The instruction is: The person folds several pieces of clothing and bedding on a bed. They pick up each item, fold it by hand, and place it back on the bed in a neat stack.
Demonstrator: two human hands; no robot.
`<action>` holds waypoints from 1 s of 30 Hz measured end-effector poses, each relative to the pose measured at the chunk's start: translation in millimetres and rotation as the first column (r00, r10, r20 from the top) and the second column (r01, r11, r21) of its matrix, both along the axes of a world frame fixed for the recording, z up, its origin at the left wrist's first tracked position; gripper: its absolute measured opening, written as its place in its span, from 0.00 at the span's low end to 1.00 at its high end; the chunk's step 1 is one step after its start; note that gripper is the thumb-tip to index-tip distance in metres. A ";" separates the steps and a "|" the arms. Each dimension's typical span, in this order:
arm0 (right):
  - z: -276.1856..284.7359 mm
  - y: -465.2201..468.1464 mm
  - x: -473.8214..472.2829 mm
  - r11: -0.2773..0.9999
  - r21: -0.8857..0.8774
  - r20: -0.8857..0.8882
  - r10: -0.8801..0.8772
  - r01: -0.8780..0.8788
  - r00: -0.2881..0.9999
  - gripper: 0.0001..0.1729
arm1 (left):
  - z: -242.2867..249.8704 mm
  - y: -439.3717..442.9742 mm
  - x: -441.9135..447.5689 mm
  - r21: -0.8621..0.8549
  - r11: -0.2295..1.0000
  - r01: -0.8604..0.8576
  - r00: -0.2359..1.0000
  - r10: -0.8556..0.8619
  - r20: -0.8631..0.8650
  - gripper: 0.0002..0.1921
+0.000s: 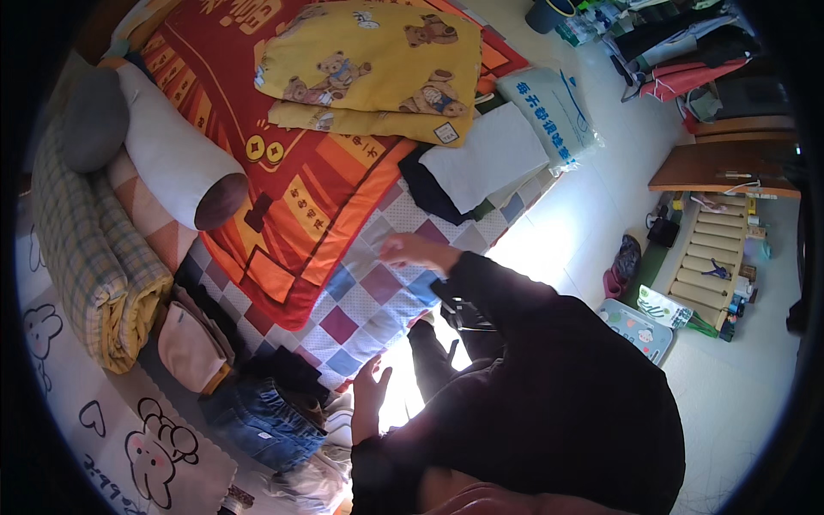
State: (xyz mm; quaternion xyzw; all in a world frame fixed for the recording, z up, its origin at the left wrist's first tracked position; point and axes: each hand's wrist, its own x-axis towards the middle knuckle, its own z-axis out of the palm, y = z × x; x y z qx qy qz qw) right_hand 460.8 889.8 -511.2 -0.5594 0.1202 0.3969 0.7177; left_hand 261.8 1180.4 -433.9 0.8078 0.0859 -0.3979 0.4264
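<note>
My left hand [369,393] is raised beside the bed's edge, thumb and fingers apart, holding nothing. A pair of blue jeans [270,421] and dark folded clothing [286,372] lie to its left. My right hand [412,251] hovers over the checkered bedsheet [380,283], its fingers loosely curled and slightly blurred; no held thing shows. Above it in the picture lies folded white cloth [486,158] on dark fabric [434,187]. A folded yellow bear-print fabric [367,64] rests on a red and orange blanket [309,225].
A grey-white bolster [174,148], a folded plaid quilt [96,257] and pink folded clothing [190,347] lie leftward. A printed plastic package [547,116] sits at the bed's edge. On the floor side stand a slatted bench [708,257], a patterned folding table [637,331] and a bucket [549,16].
</note>
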 end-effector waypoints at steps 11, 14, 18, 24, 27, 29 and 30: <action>6.3 -241.7 -62.2 0.483 -0.086 -0.184 -0.867 0.871 0.463 0.34 | 10.4 -14.7 9.4 0.105 0.988 0.111 0.993 -0.114 0.027 0.25; 1.7 -230.5 -37.7 0.297 0.173 -0.260 -0.906 0.939 0.334 0.41 | 13.7 -22.4 14.8 0.149 0.977 0.150 0.988 -0.152 0.006 0.26; 25.6 -217.1 -13.4 0.277 0.104 -0.230 -0.928 0.955 0.294 0.43 | 4.6 -27.7 5.9 0.195 0.964 0.182 0.983 -0.183 -0.018 0.27; 50.6 -217.4 15.2 0.317 -0.014 -0.262 -0.916 0.948 0.303 0.37 | -10.0 -36.0 -0.1 0.175 0.953 0.247 0.967 -0.253 0.014 0.27; 45.2 -220.3 23.4 0.284 -0.002 -0.289 -0.918 0.959 0.271 0.36 | -12.0 -49.6 15.1 0.189 0.939 0.288 0.952 -0.303 0.055 0.27; 44.0 -221.3 24.6 0.299 -0.033 -0.303 -0.912 0.954 0.275 0.34 | -13.3 -62.0 30.8 0.153 0.945 0.287 0.945 -0.306 0.116 0.26; 44.8 -220.6 22.5 0.312 0.037 -0.339 -0.890 0.950 0.305 0.33 | -15.3 -71.0 39.8 0.155 0.948 0.278 0.948 -0.297 0.118 0.24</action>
